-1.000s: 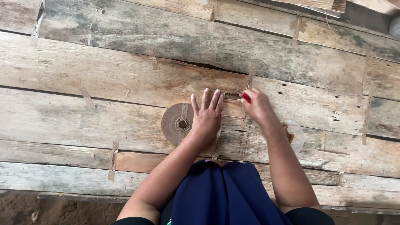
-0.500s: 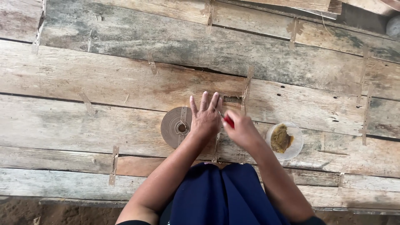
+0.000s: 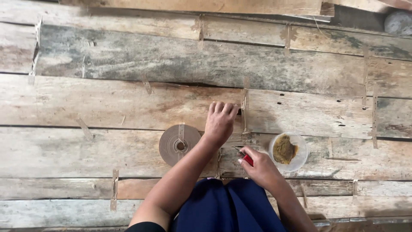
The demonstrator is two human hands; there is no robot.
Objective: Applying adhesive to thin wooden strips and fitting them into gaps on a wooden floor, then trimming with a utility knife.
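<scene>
My left hand lies palm down on the weathered wooden planks, fingers curled at the tips, pressing beside a thin vertical strip of brown tape. A flat brown tape roll rests just left of that wrist. My right hand is drawn back near my lap and grips a small red-handled tool with a dark metal tip pointing up-left. A clear round dish holding brownish-yellow paste sits right of the right hand.
Short brown tape strips are stuck across many plank seams. My dark blue garment covers the lower middle. A grey round stone-like object lies at the top right corner.
My right hand pulled the red-handled tool back from the strip toward my lap, uncovering the paste dish. My left hand curled its fingers and stayed on the plank.
</scene>
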